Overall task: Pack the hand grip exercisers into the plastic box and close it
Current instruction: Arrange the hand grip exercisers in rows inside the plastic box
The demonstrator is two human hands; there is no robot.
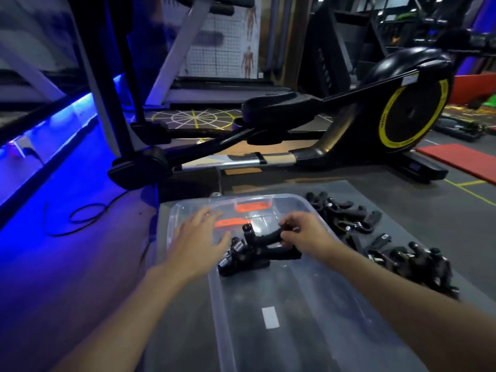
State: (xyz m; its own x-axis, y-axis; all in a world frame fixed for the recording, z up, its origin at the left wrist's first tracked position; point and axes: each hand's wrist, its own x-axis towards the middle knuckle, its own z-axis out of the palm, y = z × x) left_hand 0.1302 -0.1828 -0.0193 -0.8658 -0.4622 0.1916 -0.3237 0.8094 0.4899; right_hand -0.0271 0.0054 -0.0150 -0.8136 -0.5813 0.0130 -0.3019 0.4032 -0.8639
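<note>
Left hand (198, 237) spread, right hand (303, 234) pinching a hand grip exerciser (268, 233) above the plastic box (174, 210).
Its handle lies left-right over the packed exercisers (241, 257); the unpacked pile (346, 216) sits right of the box, nearer the right hand.

Box (214, 291) top open; exerciser piles (346, 217) crowd right side; elliptical trainer (389, 111) blocks beyond.

Dim gym, dark rubber floor (418, 210); black elliptical trainer (335, 124) behind, treadmill (214, 87), red mat (461, 159), blue strip light (80, 106) left, anatomy poster (248, 36).
</note>
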